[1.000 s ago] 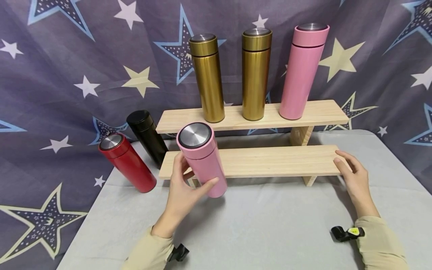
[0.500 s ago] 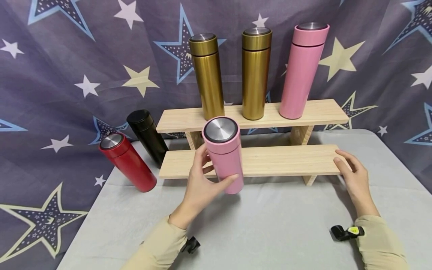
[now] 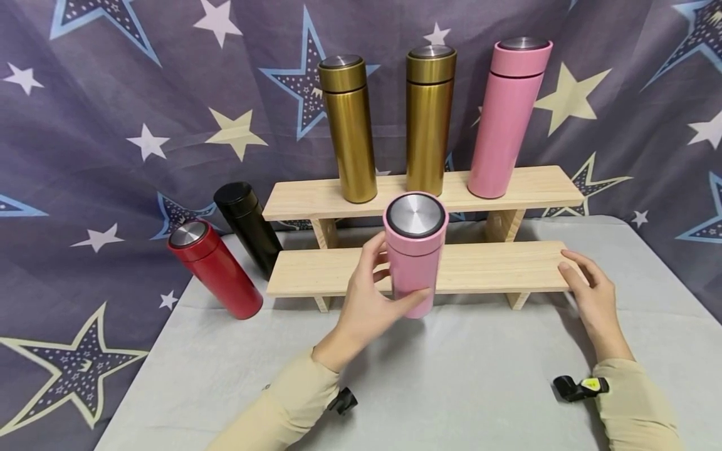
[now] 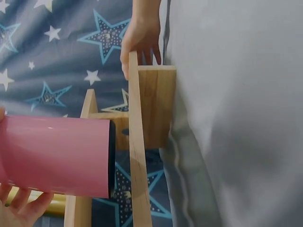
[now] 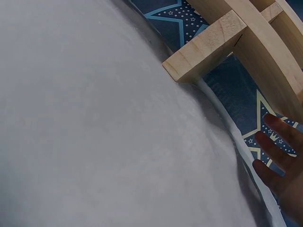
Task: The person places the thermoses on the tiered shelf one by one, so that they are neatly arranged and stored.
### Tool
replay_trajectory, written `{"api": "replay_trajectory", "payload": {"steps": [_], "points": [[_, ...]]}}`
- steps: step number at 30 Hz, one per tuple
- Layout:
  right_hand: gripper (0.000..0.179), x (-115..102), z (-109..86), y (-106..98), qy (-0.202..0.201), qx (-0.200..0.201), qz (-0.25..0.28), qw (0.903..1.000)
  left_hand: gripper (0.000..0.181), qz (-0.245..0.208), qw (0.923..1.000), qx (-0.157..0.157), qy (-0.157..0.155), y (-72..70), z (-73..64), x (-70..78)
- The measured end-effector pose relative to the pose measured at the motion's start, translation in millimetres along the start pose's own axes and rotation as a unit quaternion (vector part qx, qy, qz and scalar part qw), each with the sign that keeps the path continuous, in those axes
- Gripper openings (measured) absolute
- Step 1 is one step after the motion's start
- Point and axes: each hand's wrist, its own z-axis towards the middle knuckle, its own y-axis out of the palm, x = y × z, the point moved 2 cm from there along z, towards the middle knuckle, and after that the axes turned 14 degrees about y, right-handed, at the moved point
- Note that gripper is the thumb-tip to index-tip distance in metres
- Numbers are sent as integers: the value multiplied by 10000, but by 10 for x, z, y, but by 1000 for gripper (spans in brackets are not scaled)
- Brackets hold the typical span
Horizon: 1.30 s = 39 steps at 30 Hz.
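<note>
My left hand (image 3: pixel 372 297) grips a pink thermos bottle (image 3: pixel 417 263) with a steel-topped lid, thumb in front and fingers round its far side. The bottle is upright, in front of the lower board of a two-tier wooden shelf (image 3: pixel 496 266). In the left wrist view its dark base (image 4: pixel 112 158) is above that board, with a gap between. My right hand (image 3: pixel 592 297) holds the right end of the lower board; in the left wrist view it straddles the board end. Several straight fingers (image 5: pixel 277 149) show below the board in the right wrist view.
Two gold thermos bottles (image 3: pixel 351 138) (image 3: pixel 430 125) and a pink one (image 3: pixel 507 125) stand on the upper board. Left of the shelf, a red bottle (image 3: pixel 220 272) and a black bottle (image 3: pixel 248 225) stand on the grey tablecloth (image 3: pixel 451 388). A star-patterned curtain (image 3: pixel 169 75) hangs behind.
My left hand has carried the pink bottle rightward along the front of the shelf, from its left part to about its middle. My right hand has stayed at the board's right end.
</note>
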Motion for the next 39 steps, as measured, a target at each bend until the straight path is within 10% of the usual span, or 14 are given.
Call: {"api": "replay_trajectory", "payload": {"steps": [39], "points": [[40,2,-2,1,24,43,-16,10000,87,-1132,9935,-66,-126,839,525,26]]}}
